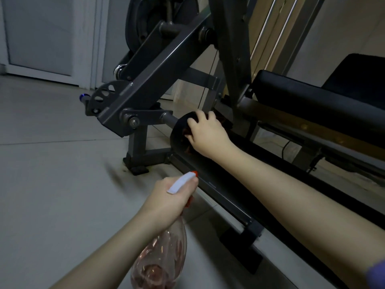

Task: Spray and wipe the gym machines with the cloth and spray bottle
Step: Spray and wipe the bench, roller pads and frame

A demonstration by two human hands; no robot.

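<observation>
**Item 1. Left hand** (166,198): at 6 o'clock of the view, forearm entering from 7 o'clock. Its fingers are wrapped round the neck of the spray bottle (164,255) in a firm grip, with one finger lying along the white trigger head.

**Item 2. Spray bottle:** clear, pink-tinted body hanging below the fist towards 6 o'clock. The white head with red tip points towards 1 o'clock, near the lower rail of the gym machine (158,76).

**Item 3. Right hand** (206,132): at the centre of the view, forearm entering from 4 o'clock. Its fingers are bent over the cloth (186,132), pressing it on the end of the black roller pad (179,142).

**Item 4. Cloth:** dark reddish and mostly hidden under the hand. Only scraps show at the fingertips and wrist, so its full extent cannot be told.

**Item 5. Gym machine:** grey steel frame, running from 10 to 12 o'clock. A weight plate (145,21) sits at 12 o'clock.

**Item 6. Bench pad** (312,97): black, at 2 o'clock.

**Item 7. Tiled floor** (52,163): pale, at 9 o'clock.
</observation>
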